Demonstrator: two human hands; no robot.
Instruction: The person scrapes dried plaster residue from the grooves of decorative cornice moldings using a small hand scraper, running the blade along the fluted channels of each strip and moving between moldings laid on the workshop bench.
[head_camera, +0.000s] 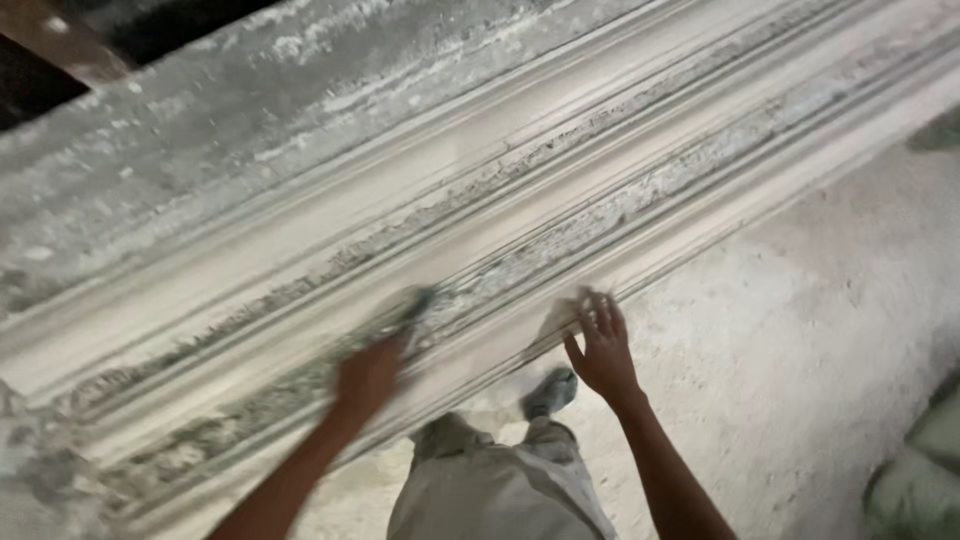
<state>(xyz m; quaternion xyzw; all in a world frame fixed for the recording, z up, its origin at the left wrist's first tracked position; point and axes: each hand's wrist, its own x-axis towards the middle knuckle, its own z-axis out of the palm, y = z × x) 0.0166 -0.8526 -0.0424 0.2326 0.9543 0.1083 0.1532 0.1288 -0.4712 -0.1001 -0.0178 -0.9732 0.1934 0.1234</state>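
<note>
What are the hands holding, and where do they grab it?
The left hand grips a small, blurred tool by its lower end, against the long plaster moulding. The right hand holds nothing; it rests open on the moulding's edge.
</note>
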